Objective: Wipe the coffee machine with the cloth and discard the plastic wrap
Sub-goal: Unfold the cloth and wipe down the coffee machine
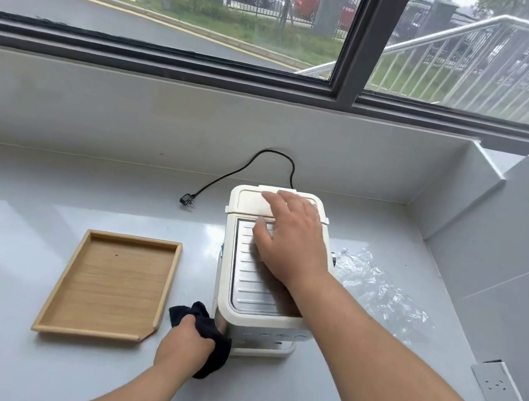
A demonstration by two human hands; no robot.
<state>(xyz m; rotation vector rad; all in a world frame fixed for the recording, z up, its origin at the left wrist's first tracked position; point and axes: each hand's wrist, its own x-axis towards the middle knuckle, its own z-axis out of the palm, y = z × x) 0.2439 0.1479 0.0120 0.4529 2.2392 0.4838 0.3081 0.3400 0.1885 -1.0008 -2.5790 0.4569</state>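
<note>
The coffee machine (266,270) is being wiped at its left side with the cloth (213,338).

The dark cloth is being gripped in the left hand (185,343); the machine is being steadied under the flat, spread right hand (288,235); the plastic wrap (377,287) is lying just right of it, undiscarded; judged next, the remaining faces are to be wiped, then the wrap gathered.

left hand (186,344): at 6 o'clock, fingers curled in a fist around a dark cloth (207,337), knuckles up, forearm bare, reaching from 7 o'clock | right hand (292,236): near centre, palm down, fingers spread flat and pointing to 11 o'clock, gripping nothing, bare forearm running back to 4 o'clock
</note>
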